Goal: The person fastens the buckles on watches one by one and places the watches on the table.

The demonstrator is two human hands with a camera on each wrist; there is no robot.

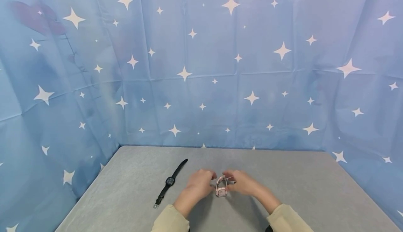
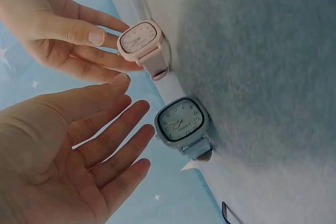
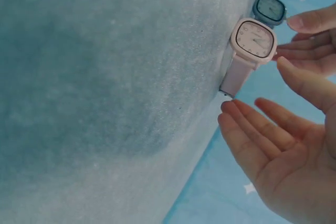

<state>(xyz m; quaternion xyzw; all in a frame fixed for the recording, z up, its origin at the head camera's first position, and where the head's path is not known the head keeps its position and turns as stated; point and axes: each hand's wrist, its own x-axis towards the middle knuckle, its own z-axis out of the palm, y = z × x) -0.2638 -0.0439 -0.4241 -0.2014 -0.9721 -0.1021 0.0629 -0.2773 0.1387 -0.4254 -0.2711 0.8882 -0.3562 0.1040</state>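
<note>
Two square-faced wristwatches stand close together on the grey table, their straps looped under them. One is a pink watch (image 2: 140,41), also plain in the right wrist view (image 3: 254,39); the other is a blue-green watch (image 2: 181,121), partly behind the pink one in the right wrist view (image 3: 269,9). From the head, only a pinkish watch face (image 1: 221,192) reads clearly. My left hand (image 1: 200,183) is beside the blue-green watch, fingers loosely extended. My right hand (image 1: 240,182) is at the pink watch, thumb and fingers apart; whether its fingertips touch it, I cannot tell.
A black watch (image 1: 170,181) lies stretched out flat on the grey table (image 1: 302,186), left of the left hand. Blue cloth (image 1: 214,120) with white stars hangs behind the table and along both sides.
</note>
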